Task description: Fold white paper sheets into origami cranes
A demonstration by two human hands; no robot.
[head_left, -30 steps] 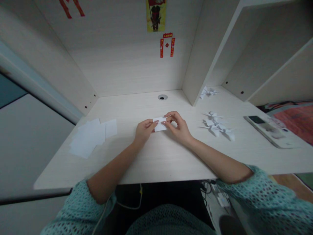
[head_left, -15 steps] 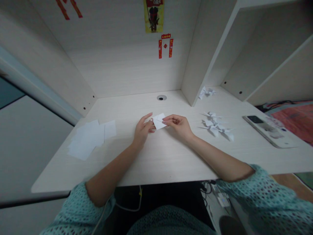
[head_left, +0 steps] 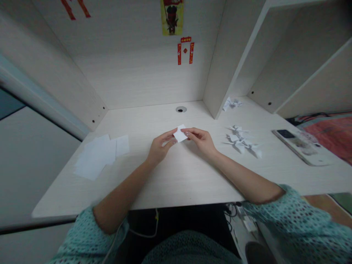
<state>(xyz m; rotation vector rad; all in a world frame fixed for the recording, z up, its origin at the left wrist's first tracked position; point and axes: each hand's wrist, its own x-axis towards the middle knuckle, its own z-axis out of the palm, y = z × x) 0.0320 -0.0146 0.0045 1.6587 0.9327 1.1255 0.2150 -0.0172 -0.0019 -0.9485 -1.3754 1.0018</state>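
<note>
A small folded white paper [head_left: 180, 134] is held just above the middle of the pale wooden desk [head_left: 176, 176]. My left hand [head_left: 159, 146] pinches its left edge with fingertips closed on it. My right hand [head_left: 200, 141] pinches its right edge the same way. The paper is tilted, with one corner pointing up. Both forearms reach in from the near edge of the desk, with teal knit sleeves pushed up.
Loose white paper sheets [head_left: 99, 156] lie at the desk's left. Several folded paper cranes [head_left: 242, 141] sit to the right, and another folded piece [head_left: 231, 103] by the shelf divider. A phone [head_left: 299, 146] lies far right. A cable hole [head_left: 180, 109] is at the back.
The folded paper has been lifted off the desk and turned so a corner points up. Both hands have risen slightly with it.
</note>
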